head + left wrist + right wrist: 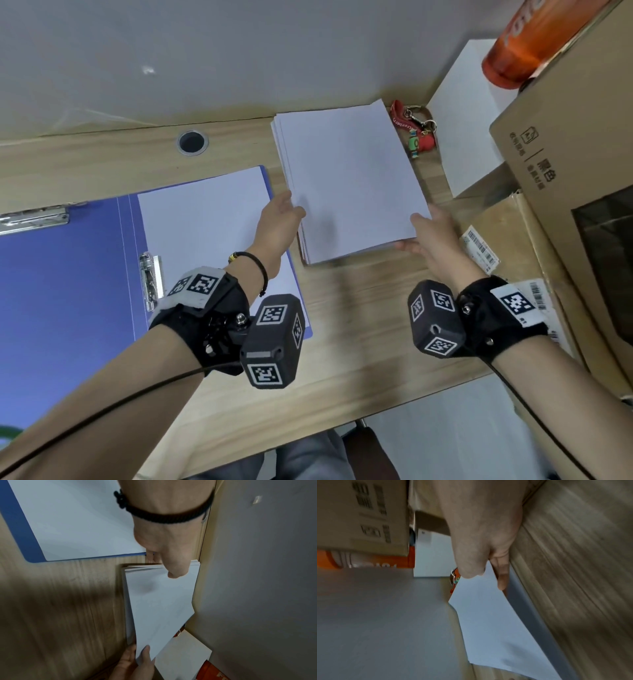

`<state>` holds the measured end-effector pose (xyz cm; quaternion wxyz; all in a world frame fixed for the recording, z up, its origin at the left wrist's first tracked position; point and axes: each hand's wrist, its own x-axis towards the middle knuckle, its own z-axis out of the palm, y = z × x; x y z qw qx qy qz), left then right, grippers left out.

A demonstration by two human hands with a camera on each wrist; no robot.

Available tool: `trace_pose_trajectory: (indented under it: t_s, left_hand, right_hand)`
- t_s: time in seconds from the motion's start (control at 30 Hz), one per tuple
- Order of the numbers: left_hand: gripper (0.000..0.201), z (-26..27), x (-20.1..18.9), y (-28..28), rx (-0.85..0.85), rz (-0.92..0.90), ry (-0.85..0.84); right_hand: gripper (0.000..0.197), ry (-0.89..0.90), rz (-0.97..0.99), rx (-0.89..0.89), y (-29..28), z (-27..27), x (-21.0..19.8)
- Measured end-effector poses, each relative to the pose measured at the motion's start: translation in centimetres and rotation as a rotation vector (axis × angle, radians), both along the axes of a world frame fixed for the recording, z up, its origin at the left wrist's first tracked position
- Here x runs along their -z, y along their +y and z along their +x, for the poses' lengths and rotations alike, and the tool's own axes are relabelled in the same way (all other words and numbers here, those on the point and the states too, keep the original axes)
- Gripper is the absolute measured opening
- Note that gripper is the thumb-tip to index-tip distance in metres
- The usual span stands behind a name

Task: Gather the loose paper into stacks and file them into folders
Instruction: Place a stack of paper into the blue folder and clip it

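Note:
A thick stack of white paper (pixel 349 178) lies on the wooden desk (pixel 342 325), right of an open blue folder (pixel 68 281) that holds white sheets (pixel 205 219). My left hand (pixel 284 214) grips the stack's left edge, thumb on top (pixel 176 572). My right hand (pixel 424 233) grips the near right corner, thumb on top and fingers (pixel 502 578) under the sheets. In the wrist views the top part of the stack (pixel 159 608) (pixel 488 622) is raised off the sheets below.
Cardboard boxes (pixel 575 164) with an orange bottle (pixel 534 41) on top crowd the right side. A white box (pixel 469 130) and a red lanyard with keys (pixel 416 128) sit behind the stack. A cable hole (pixel 192 142) is at the back. The folder's metal clips (pixel 150 281) lie at left.

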<state>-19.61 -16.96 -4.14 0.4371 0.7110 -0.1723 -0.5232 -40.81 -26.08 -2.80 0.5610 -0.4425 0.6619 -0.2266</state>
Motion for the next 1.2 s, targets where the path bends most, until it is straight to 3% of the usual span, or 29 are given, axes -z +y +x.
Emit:
trace_pose_trajectory:
  t_s: [0.13,0.33,0.53,0.6,0.73,0.87,1.07,1.2]
  left_hand:
    - [0.056,0.2,-0.4,-0.1,-0.034,-0.034,0.022]
    - [0.044,1.1,-2.6,1.5,-0.056,-0.131,0.047]
    - [0.081,5.0,-4.2,5.7,-0.185,-0.167,0.137]
    - [0.074,6.6,-5.3,7.3,-0.244,-0.237,0.153]
    - [0.045,11.1,-7.7,10.9,-0.317,-0.33,-0.018]
    - [0.034,16.4,-11.5,14.6,-0.338,-0.401,-0.186]
    - [0.039,23.4,-17.6,19.4,-0.313,-0.486,-0.399]
    - [0.034,26.1,-19.0,22.2,-0.317,-0.535,-0.404]
  right_hand:
    - [0.022,-0.161,0.032,0.077,0.9,-1.6,-1.8]
    - [0.023,-0.269,0.064,-0.081,4.7,-2.0,-3.5]
    - [0.035,-0.292,0.027,-0.216,8.0,1.7,-5.6]
    - [0.033,-0.298,-0.008,-0.293,8.8,3.5,-7.1]
    - [0.035,-0.226,-0.049,-0.539,10.6,7.9,-9.9]
    - [0.041,-0.052,-0.104,-0.749,12.0,14.6,-12.1]
    - [0.026,-0.16,-0.266,-0.658,13.9,25.3,-16.8]
    - [0.023,-0.234,-0.275,-0.597,16.1,29.4,-17.7]
